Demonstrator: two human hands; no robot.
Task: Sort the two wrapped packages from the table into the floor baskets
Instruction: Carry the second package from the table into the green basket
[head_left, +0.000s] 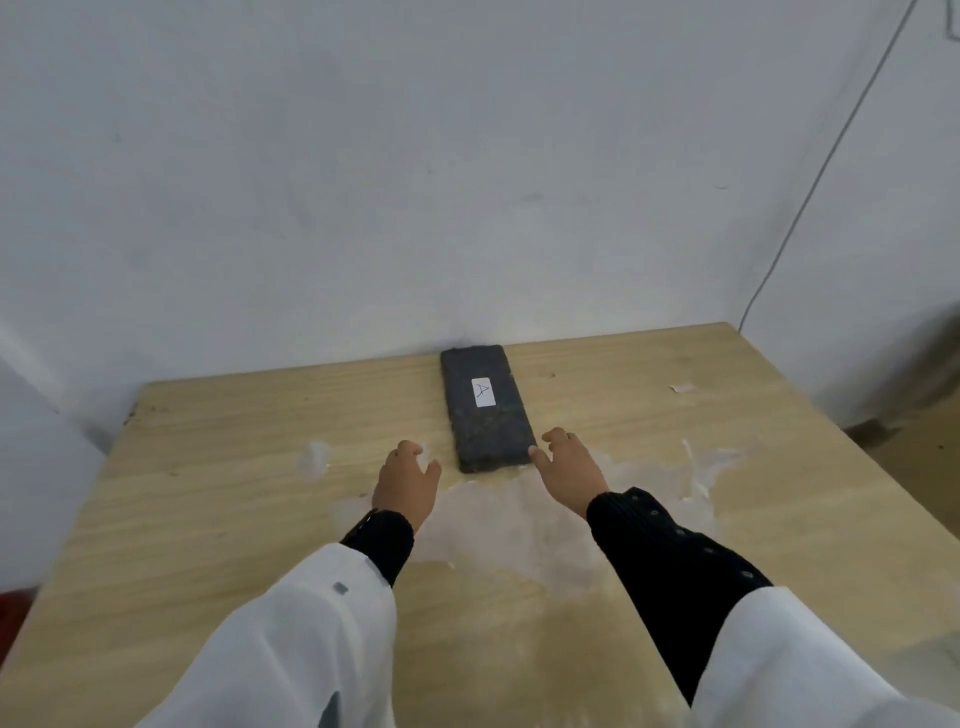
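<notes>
A long dark grey wrapped package (488, 426) lies flat on the wooden table (208, 493), its far end against the wall. A white label with a handwritten "A" sits on its top. My left hand (405, 480) hovers just left of the package's near end, fingers apart, holding nothing. My right hand (569, 470) is at the near right corner, its thumb touching or almost touching the package's edge, fingers spread. Only one package is in view. No basket is visible.
The table stands in a corner of white walls, with whitish worn patches (519, 519) on its middle. A thin cable (810, 192) runs down the right wall. Floor (914, 457) shows past the table's right edge, and something red (10, 618) at the far left.
</notes>
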